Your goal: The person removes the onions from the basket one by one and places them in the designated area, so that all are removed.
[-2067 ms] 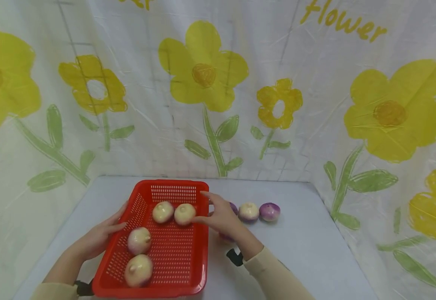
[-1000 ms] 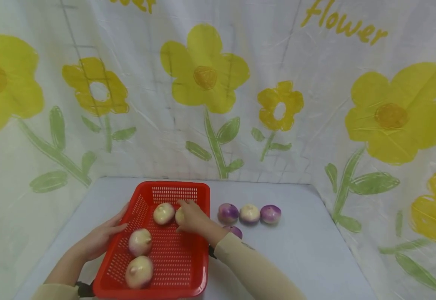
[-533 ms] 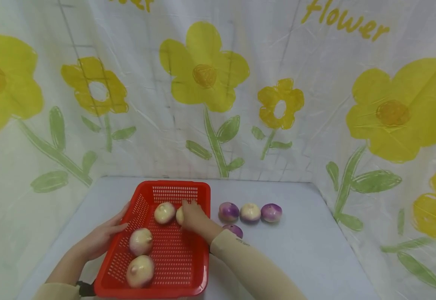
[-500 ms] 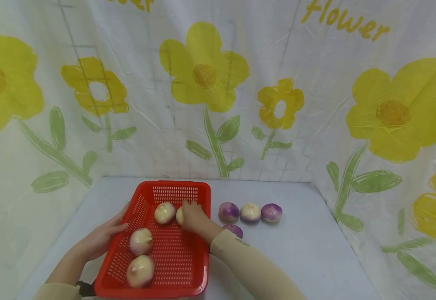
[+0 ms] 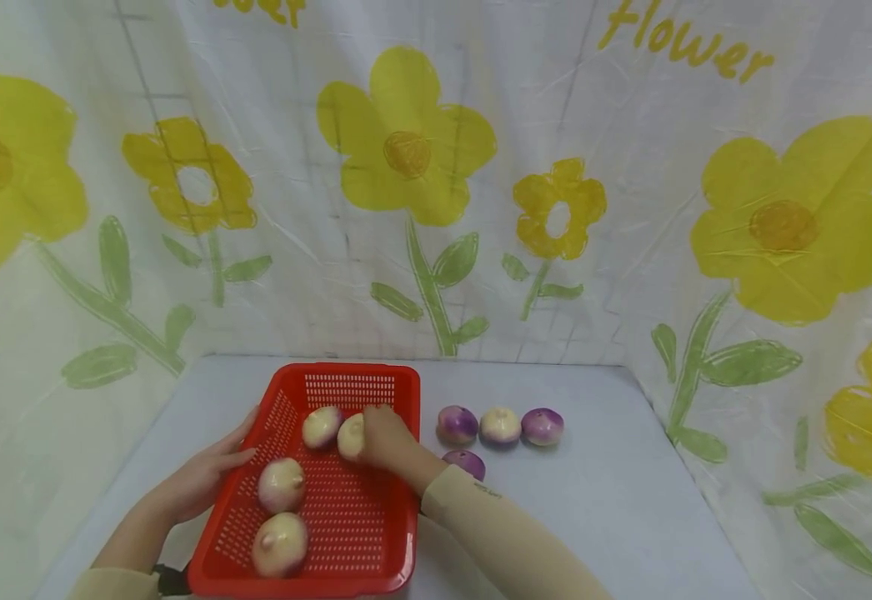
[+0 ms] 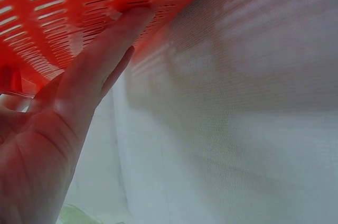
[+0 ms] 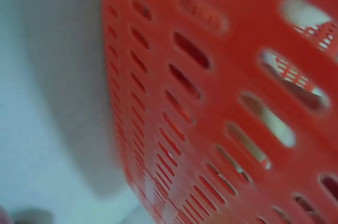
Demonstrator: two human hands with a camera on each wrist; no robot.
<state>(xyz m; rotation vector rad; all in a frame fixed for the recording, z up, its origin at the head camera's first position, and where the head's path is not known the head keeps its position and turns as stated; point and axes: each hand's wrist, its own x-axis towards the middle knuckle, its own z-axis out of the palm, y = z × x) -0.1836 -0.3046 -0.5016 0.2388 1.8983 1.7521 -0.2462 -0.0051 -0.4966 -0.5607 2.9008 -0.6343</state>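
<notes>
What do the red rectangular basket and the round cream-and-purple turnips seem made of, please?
The basket looks like glossy moulded plastic: shiny, evenly slotted. The turnips have smooth, shiny skins, so perhaps plastic models, though real ones remain possible.

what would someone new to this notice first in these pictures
Probably the bright red basket, left of centre on the pale table, with four cream-and-purple turnips inside. Next, perhaps, the right hand, reaching into its far end beside one turnip, while the left hand touches its left side. Behind everything, large yellow flowers cover a white curtain.
</notes>
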